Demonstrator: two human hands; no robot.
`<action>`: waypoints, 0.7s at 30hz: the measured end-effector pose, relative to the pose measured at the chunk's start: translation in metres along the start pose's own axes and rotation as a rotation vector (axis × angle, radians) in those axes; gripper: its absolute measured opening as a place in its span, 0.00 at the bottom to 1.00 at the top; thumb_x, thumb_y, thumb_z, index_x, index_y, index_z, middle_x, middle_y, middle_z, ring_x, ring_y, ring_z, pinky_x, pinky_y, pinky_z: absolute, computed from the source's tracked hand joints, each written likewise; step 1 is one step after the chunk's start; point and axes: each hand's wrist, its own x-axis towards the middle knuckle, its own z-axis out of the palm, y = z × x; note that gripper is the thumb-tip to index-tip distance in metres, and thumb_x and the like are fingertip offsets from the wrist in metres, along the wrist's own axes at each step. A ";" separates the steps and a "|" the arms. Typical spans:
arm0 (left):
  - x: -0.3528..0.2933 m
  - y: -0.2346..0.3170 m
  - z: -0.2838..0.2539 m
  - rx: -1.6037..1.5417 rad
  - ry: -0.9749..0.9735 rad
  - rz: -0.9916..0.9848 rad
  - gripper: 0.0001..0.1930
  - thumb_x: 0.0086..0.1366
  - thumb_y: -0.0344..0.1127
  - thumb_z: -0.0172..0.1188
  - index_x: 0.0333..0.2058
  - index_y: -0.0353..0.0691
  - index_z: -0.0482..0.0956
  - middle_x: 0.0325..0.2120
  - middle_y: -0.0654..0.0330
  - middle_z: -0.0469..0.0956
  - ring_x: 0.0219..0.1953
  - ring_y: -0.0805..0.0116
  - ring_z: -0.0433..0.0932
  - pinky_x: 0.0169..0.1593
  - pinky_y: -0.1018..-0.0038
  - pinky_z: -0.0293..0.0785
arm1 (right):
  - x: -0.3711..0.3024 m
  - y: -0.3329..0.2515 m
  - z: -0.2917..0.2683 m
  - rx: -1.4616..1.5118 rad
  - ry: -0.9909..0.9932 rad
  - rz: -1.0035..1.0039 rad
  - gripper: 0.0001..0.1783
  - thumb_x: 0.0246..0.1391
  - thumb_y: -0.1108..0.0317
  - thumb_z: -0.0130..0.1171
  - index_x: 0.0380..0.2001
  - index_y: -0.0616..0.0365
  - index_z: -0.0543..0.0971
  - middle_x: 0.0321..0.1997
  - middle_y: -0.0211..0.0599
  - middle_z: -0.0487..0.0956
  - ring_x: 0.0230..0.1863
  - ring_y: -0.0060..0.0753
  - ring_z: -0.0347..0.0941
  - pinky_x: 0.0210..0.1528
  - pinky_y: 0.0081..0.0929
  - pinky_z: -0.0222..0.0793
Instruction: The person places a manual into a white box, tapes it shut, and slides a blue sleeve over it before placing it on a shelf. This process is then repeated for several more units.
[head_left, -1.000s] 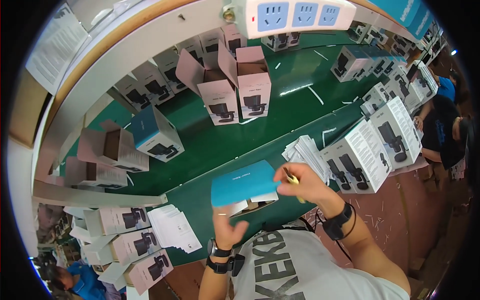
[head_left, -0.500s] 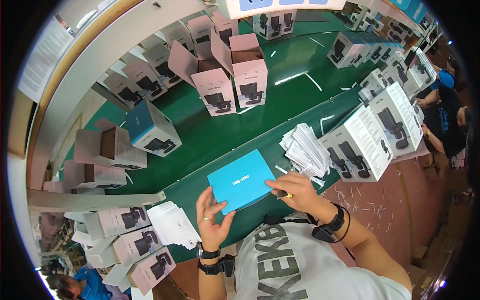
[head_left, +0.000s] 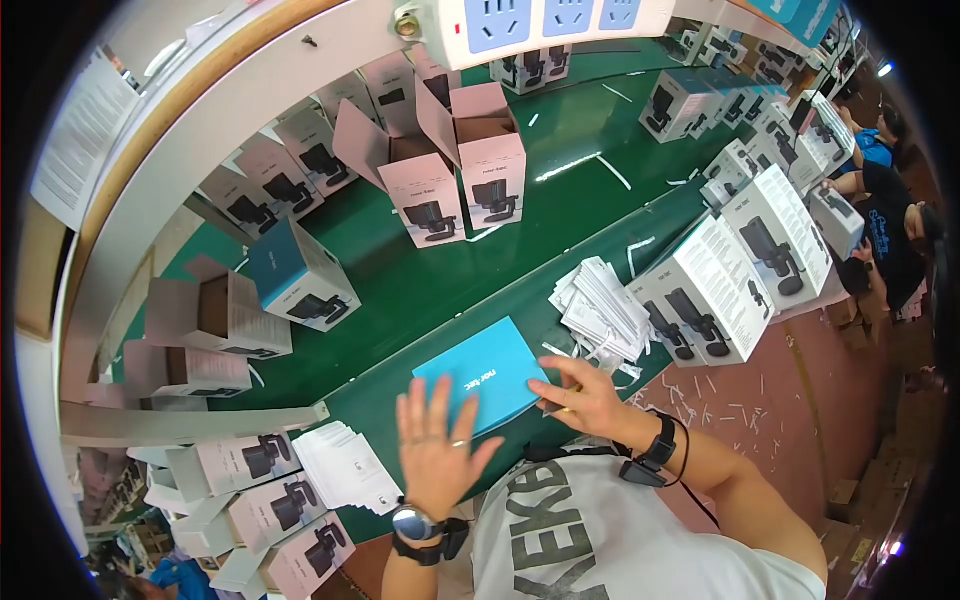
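Observation:
A flat bright blue box (head_left: 490, 365) with white lettering lies on the green bench in front of me. Over its near left part, my left hand (head_left: 437, 445) is open, fingers spread and palm down; whether the fingertips touch the lid cannot be made out. My right hand (head_left: 585, 398) grips the box's right edge, the thumb pressing its corner and the forefinger raised. A small dark tool shows partly among the right fingers. Beyond that hand lies a heap of white printed papers (head_left: 605, 312), while a fanned stack of white leaflets (head_left: 345, 465) is left of my left hand.
Two open pink cartons (head_left: 427, 205) stand on the green surface (head_left: 560, 240) ahead. A closed carton (head_left: 305, 270) and open ones are at left. Large white cartons (head_left: 705, 290) rise at right, near a co-worker (head_left: 885, 225). A socket strip (head_left: 560, 22) hangs overhead.
My left hand has let go of the box's left edge and spread flat above it. My right hand stays at the right edge, its forefinger lifted. The view has shifted slightly.

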 end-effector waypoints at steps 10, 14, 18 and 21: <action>0.009 0.017 0.068 0.297 -0.139 0.009 0.48 0.58 0.59 0.71 0.73 0.48 0.64 0.76 0.40 0.52 0.76 0.34 0.52 0.74 0.42 0.54 | -0.020 0.018 0.026 0.091 0.037 -0.065 0.22 0.52 0.69 0.71 0.53 0.48 0.86 0.59 0.31 0.84 0.29 0.28 0.80 0.27 0.25 0.71; 0.040 -0.015 -0.003 0.105 -0.205 -0.033 0.50 0.57 0.64 0.70 0.73 0.47 0.64 0.72 0.29 0.52 0.74 0.29 0.52 0.74 0.39 0.51 | -0.002 0.022 0.001 0.097 -0.046 -0.078 0.21 0.50 0.68 0.73 0.51 0.49 0.86 0.57 0.31 0.85 0.30 0.28 0.82 0.27 0.24 0.71; 0.034 -0.030 0.008 0.063 -0.203 -0.033 0.51 0.55 0.67 0.70 0.72 0.47 0.65 0.67 0.24 0.56 0.70 0.26 0.56 0.72 0.35 0.51 | 0.011 0.018 0.014 0.176 0.045 -0.038 0.23 0.48 0.68 0.76 0.51 0.50 0.86 0.57 0.31 0.86 0.33 0.30 0.85 0.28 0.24 0.74; 0.036 -0.028 0.009 0.056 -0.161 -0.034 0.51 0.55 0.67 0.71 0.72 0.49 0.65 0.64 0.25 0.59 0.67 0.27 0.59 0.71 0.34 0.51 | 0.018 0.022 0.025 0.275 0.054 -0.004 0.24 0.48 0.69 0.77 0.51 0.50 0.85 0.57 0.31 0.86 0.36 0.32 0.86 0.31 0.24 0.76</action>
